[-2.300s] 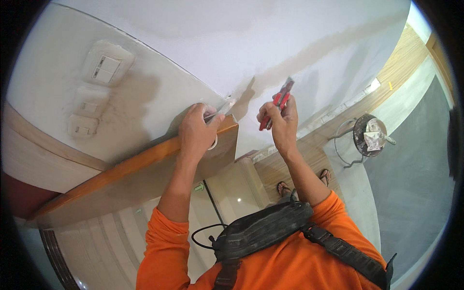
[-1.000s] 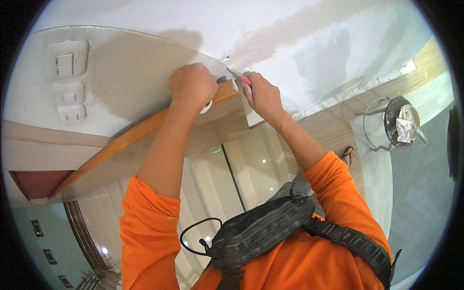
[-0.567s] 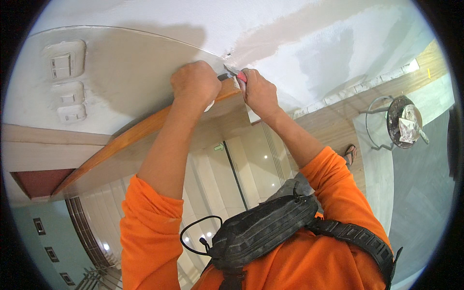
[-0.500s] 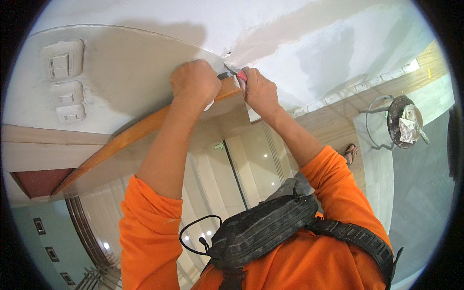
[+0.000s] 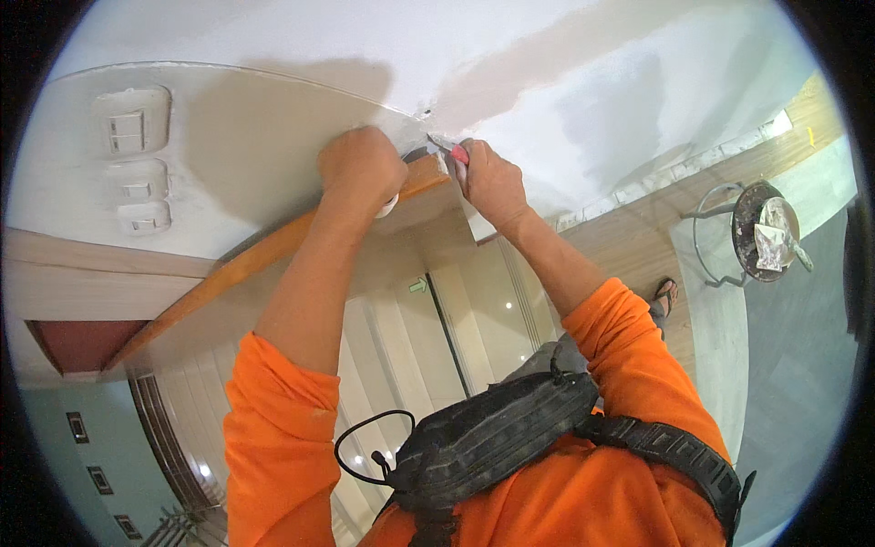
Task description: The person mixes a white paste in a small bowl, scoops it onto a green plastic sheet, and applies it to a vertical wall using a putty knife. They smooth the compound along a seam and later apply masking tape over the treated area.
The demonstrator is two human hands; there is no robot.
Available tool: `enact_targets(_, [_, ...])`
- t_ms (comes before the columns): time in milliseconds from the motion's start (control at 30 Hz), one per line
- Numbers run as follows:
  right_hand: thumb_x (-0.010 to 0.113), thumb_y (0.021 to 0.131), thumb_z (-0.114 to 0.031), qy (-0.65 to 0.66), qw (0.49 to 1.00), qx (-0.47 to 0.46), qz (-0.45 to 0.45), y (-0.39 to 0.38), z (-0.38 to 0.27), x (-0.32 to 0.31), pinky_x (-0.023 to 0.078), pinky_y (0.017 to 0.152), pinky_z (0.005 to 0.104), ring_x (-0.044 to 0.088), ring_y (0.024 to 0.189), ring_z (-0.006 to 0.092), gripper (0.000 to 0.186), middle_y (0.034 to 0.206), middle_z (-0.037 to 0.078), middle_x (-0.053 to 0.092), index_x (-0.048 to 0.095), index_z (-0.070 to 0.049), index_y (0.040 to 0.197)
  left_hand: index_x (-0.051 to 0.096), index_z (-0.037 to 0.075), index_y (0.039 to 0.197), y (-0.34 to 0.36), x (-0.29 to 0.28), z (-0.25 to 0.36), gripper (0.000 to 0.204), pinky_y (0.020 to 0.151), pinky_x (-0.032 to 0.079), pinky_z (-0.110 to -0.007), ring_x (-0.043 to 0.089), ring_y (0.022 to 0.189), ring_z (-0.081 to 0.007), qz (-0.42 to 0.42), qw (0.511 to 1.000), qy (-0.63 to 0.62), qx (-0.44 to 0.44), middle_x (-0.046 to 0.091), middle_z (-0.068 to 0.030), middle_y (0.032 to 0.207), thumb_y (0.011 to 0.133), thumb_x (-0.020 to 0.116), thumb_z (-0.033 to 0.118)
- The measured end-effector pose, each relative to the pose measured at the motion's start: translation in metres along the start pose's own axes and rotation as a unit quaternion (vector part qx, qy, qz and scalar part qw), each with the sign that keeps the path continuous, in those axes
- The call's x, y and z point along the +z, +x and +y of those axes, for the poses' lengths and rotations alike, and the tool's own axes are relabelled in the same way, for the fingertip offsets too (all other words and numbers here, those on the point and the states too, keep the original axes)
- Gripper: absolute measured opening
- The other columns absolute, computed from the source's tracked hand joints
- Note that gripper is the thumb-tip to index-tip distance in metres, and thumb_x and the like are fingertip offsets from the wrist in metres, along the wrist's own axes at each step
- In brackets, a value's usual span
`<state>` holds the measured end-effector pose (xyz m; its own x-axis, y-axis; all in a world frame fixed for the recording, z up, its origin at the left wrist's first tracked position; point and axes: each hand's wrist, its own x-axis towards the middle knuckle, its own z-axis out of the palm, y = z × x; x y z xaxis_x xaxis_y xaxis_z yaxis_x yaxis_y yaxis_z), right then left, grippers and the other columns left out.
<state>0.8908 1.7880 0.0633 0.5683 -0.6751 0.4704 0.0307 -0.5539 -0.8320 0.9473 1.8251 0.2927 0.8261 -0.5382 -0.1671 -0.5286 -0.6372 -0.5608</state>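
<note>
At the wall corner above the wooden ledge (image 5: 301, 228), my right hand (image 5: 492, 182) is closed round a small red-handled scraper (image 5: 460, 154). Its narrow metal blade points left and up against the wall edge. My left hand (image 5: 363, 164) is a fist just left of it, above the ledge. Something white (image 5: 389, 206) shows under that fist, and a dark piece (image 5: 417, 153) shows between it and the blade; what the fingers grip is hidden. The wall (image 5: 583, 100) around the corner carries patches of pale filler, with a small dark hole (image 5: 424, 114) above the blade.
Switch plates (image 5: 135, 123) are set in the wall at left. To the right, a round stool (image 5: 752, 239) bears a bowl (image 5: 782, 219) with white-smeared tools. A sandalled foot (image 5: 667, 295) shows on the floor near it. My black waist bag (image 5: 497, 438) hangs in front of me.
My left fist has shifted slightly left and down, and less of the dark piece beside it shows. The scraper blade has dropped a little along the corner. More of the sandalled foot shows.
</note>
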Motion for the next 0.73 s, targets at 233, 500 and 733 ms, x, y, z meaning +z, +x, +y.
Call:
enact_targets(233, [0.059,0.104,-0.026,0.065,0.983,0.134,-0.112,-0.080,0.060,-0.049,0.051,0.079,0.0538,0.064,0.092,0.0490,0.026,0.101,0.025,0.066,0.055,-0.003,0.118,0.078,0.005,0.104,-0.055,-0.006,-0.071,0.049,0.085,0.055,-0.049,0.072,0.094,-0.0409,0.119,0.984,-0.127,-0.042,0.076,-0.0214,0.101,0.096,0.063,0.051])
enact_targets(500, [0.058,0.099,-0.018,-0.059,0.917,0.372,-0.129,-0.318,0.156,-0.209,0.054,0.074,0.0457,0.070,0.088,0.0332,0.051,0.118,0.020,0.069,0.050,-0.009,0.148,0.076,0.001,0.112,-0.193,0.118,-0.081,0.057,0.083,0.051,-0.043,0.069,0.083,-0.0278,-0.034,0.818,-0.562,-0.116,0.075,-0.0143,0.090,0.106,0.047,0.050])
enact_targets(733, [0.063,0.089,-0.014,-0.141,0.836,0.517,-0.118,-0.352,0.115,-0.365,0.055,0.067,0.0361,0.064,0.069,0.0197,0.045,0.095,0.013,0.071,0.061,-0.005,0.133,0.078,0.006,0.115,-0.202,0.356,0.040,0.059,0.094,0.050,-0.045,0.072,0.099,-0.0317,-0.264,0.798,-0.542,-0.012,0.074,-0.0268,0.100,0.100,0.054,0.058])
